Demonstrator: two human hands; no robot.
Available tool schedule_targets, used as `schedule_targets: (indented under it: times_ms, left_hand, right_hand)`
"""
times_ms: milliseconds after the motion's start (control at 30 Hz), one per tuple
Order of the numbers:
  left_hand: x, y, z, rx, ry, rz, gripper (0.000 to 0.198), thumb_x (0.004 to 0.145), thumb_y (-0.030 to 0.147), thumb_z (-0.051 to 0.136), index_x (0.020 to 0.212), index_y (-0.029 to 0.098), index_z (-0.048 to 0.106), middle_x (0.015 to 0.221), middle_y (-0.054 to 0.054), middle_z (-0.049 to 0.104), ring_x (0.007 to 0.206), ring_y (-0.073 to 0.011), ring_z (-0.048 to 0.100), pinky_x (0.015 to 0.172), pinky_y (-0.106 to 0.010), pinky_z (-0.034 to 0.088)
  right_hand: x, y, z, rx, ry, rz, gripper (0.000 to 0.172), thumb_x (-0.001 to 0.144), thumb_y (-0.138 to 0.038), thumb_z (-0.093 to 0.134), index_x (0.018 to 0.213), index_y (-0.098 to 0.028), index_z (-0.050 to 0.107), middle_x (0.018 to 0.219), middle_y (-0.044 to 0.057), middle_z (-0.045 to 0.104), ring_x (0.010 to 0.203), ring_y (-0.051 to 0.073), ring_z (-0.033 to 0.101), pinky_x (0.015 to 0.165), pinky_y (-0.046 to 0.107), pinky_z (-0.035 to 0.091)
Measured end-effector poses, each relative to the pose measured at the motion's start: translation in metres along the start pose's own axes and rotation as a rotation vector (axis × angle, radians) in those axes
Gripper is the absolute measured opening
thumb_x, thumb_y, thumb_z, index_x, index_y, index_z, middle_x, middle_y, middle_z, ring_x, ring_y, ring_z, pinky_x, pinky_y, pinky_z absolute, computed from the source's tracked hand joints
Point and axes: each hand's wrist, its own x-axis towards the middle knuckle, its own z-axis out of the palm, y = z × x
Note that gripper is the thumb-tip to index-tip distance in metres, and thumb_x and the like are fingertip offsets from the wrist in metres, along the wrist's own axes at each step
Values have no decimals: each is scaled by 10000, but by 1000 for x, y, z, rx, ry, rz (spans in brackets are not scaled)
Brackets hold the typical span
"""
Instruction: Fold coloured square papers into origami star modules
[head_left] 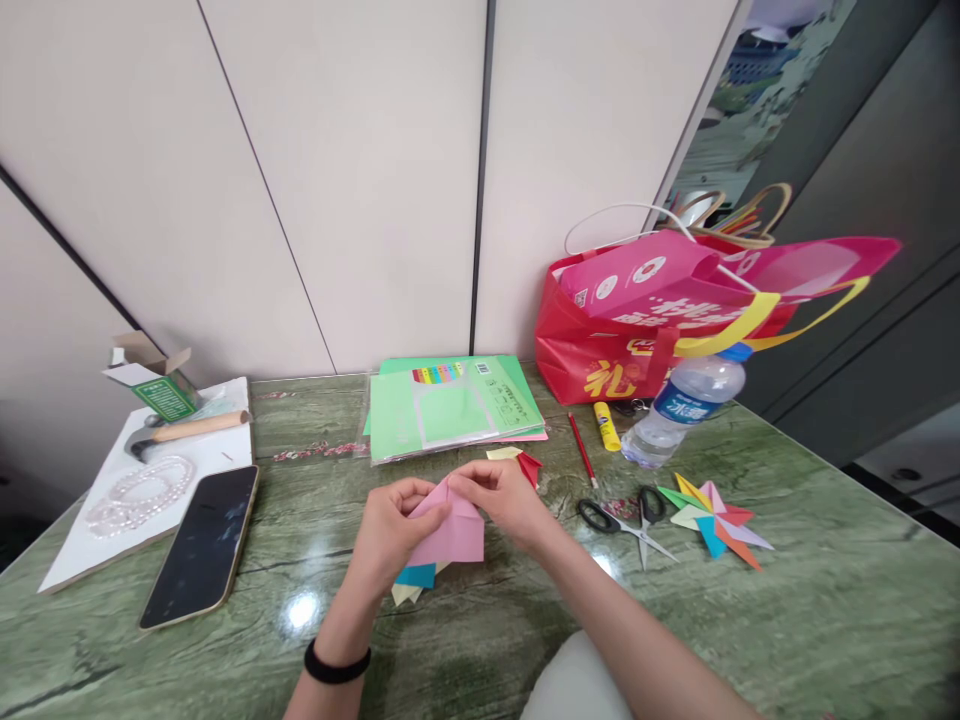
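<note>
Both my hands meet over a pink sheet of paper [455, 532] on the green marble table [787, 620]. My left hand [391, 527] pinches its left upper edge, and my right hand [504, 497] pinches the top fold from the right. A blue folded piece [417, 575] and a pale yellow piece [405, 594] lie under the pink paper's lower left corner. A red folded piece [531, 466] and a yellow scrap [501, 453] sit just behind my right hand.
A pack of coloured paper [450, 408] lies behind my hands. To the right are scissors [626, 520], a multicoloured paper star [714, 519], a red pencil [581, 449], a glue stick [606, 425], a water bottle [686, 403] and red bags [637, 320]. A phone [202, 545], beads [139, 492] and a hammer [184, 431] lie left.
</note>
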Motion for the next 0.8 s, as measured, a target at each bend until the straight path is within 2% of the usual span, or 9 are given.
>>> schedule_targets:
  times_ms: [200, 367, 533, 700, 800]
  left_hand:
    - [-1, 3, 2, -7, -31, -8, 219, 560, 286, 723, 682, 124, 641, 580, -40, 684, 485, -153, 587, 445, -216, 401]
    - [-2, 4, 5, -50, -72, -37, 224, 552, 282, 731, 678, 122, 638, 589, -39, 687, 484, -145, 584, 449, -211, 400]
    - [-1, 2, 5, -80, -39, -47, 214, 557, 266, 728, 686, 121, 638, 576, -28, 683, 459, -124, 567, 437, -194, 384]
    - [1, 1, 4, -55, -34, -48, 201, 558, 255, 723, 672, 119, 631, 576, -31, 683, 457, -118, 560, 430, -188, 382]
    - [1, 1, 4, -28, -48, -51, 203, 560, 258, 720, 671, 115, 629, 583, -40, 685, 462, -123, 562, 430, -193, 388]
  right_hand:
    - [1, 1, 3, 14, 67, 20, 163, 652, -304, 637, 609, -149, 612, 594, -18, 586, 547, 100, 474, 548, 229, 388]
    - [2, 1, 5, 4, 121, 2, 292, 659, -363, 623, 491, -164, 491, 489, -48, 453, 480, 81, 379, 471, 214, 310]
    - [1, -1, 2, 17, 73, 5, 347, 697, -475, 585, 579, -153, 534, 554, -29, 497, 525, 90, 409, 498, 218, 336]
    - [2, 1, 1, -41, 47, -21, 286, 683, -429, 608, 621, -156, 551, 578, -28, 522, 541, 98, 435, 528, 227, 355]
    - [2, 4, 0, -194, 57, -64, 251, 720, -384, 569, 606, -163, 535, 573, -26, 512, 548, 108, 444, 531, 233, 347]
